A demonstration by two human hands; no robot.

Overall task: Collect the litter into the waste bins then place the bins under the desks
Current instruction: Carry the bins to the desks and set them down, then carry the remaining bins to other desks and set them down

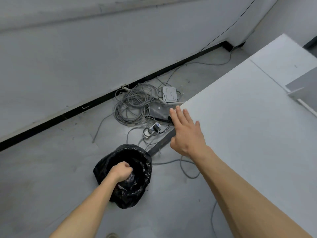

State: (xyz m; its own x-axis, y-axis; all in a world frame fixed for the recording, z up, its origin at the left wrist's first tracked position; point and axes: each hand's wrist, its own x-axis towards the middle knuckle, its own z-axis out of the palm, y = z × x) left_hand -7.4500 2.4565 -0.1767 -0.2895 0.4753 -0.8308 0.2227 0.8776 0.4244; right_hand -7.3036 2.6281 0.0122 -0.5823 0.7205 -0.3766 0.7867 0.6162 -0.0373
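Observation:
A waste bin lined with a black plastic bag stands on the grey floor just left of the white desk. My left hand is closed in a fist on the near rim of the bin and its bag. My right hand is flat and spread, fingers apart, at the desk's left corner edge, holding nothing. No loose litter shows on the floor around the bin, and the bin's inside is too dark to read.
A coil of grey cables, a white router and a power strip lie on the floor by the black skirting. A dark desk leg bar runs beside the bin. More cable trails under the desk edge.

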